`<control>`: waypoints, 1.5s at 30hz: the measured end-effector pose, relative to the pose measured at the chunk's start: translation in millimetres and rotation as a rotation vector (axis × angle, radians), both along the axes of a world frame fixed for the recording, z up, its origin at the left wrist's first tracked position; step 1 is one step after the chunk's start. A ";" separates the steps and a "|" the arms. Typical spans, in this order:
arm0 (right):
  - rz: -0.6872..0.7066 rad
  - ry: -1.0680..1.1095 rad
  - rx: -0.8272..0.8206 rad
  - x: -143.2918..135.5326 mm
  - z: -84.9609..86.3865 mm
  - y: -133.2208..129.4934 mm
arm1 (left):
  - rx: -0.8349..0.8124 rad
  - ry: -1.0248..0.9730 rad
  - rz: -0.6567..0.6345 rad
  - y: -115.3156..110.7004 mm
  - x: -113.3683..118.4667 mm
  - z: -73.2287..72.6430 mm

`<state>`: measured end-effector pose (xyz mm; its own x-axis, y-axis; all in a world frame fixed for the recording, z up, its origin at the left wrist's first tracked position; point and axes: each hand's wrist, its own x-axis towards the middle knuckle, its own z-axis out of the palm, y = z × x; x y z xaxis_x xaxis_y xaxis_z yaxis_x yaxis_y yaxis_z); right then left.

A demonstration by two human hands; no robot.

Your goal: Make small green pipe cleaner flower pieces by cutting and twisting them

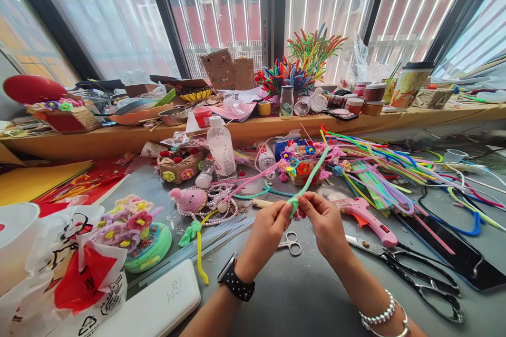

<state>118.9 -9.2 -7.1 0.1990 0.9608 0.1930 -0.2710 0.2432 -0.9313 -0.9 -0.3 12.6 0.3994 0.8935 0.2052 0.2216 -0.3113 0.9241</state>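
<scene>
A light green pipe cleaner (315, 171) is pinched between my two hands above the grey table, its long end rising away toward the window. Its near end looks bent or looped at my fingertips. My left hand (272, 229) grips that looped part with thumb and forefinger. Close beside it, my right hand (322, 221) pinches the same pipe cleaner a little further right. Small scissors (291, 244) lie on the table just beyond and below my left hand. To the right of my right hand rests a pink glue gun (369, 218).
Large black-handled scissors (415, 274) lie at right, by a dark phone (446, 253). Loose colourful pipe cleaners (379, 168) spread behind. A plastic bottle (220, 147), a bead string (233, 210) and a green flower basket (152, 247) stand left. A white power bank (158, 300) lies in front.
</scene>
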 end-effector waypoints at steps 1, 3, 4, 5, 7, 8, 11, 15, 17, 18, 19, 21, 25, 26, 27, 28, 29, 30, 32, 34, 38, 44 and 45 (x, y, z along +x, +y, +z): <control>0.002 -0.002 0.007 0.2 0.0 -0.1 | -0.064 -0.042 -0.026 0.6 0.3 -0.4; 0.027 -0.009 0.019 1.3 -0.2 0.3 | -0.181 -0.108 -0.077 2.0 0.4 -1.1; 0.051 -0.012 0.024 2.2 -0.4 0.8 | -0.212 -0.122 -0.091 2.7 0.2 -1.2; 0.079 -0.014 0.027 3.3 -0.7 1.5 | -0.216 -0.118 -0.097 3.4 -0.3 -1.1; 0.132 -0.017 0.021 5.7 -1.2 3.3 | -0.157 -0.070 -0.076 4.4 -2.0 -0.4; 0.150 -0.018 0.016 6.8 -1.1 4.1 | -0.118 -0.036 -0.059 4.9 -3.1 0.3; 0.184 -0.035 -0.007 9.2 0.4 5.4 | -0.053 0.032 -0.032 5.8 -6.2 2.5; 0.192 -0.073 -0.019 10.1 3.1 4.0 | -0.047 0.046 -0.040 6.2 -7.8 3.5; 0.184 -0.075 -0.020 9.5 3.1 3.2 | -0.042 0.048 -0.036 6.5 -7.5 2.9; 0.180 -0.071 -0.020 9.0 2.7 3.0 | -0.039 0.051 -0.032 6.7 -7.1 2.5; 0.174 -0.064 -0.022 8.4 2.1 3.1 | -0.037 0.057 -0.026 7.0 -6.7 1.9; 0.165 -0.047 -0.027 7.0 0.6 3.6 | -0.035 0.073 -0.018 7.8 -6.2 0.9; 0.165 -0.033 -0.034 5.8 -1.3 4.8 | -0.039 0.109 -0.025 9.3 -7.3 -0.2; 0.164 -0.036 -0.038 6.2 -1.2 5.0 | -0.035 0.117 -0.031 9.6 -8.2 -0.1; 0.156 -0.036 -0.045 7.0 -0.8 5.2 | -0.029 0.128 -0.037 9.9 -9.3 0.2; 0.139 -0.033 -0.052 7.9 -0.3 5.4 | -0.019 0.143 -0.045 10.1 -10.5 0.5; 0.113 -0.025 -0.058 9.0 0.2 5.7 | -0.010 0.160 -0.057 10.4 -11.7 0.9; 0.083 -0.015 -0.061 10.2 0.8 6.0 | -0.001 0.179 -0.072 10.6 -12.7 1.4; 0.041 -0.005 -0.066 11.9 1.5 6.7 | 0.014 0.205 -0.091 10.6 -13.9 2.0; 0.041 -0.022 -0.074 12.3 1.5 7.1 | 0.046 0.194 -0.072 10.1 -13.9 2.1; 0.076 -0.088 -0.079 10.2 0.9 5.9 | 0.175 0.212 0.031 8.4 -12.7 1.1; 0.116 -0.097 -0.070 8.1 3.4 2.8 | 0.195 0.266 0.066 8.3 -13.3 1.8; 0.112 -0.092 -0.070 8.5 3.7 2.9 | 0.170 0.256 0.055 8.5 -13.7 2.3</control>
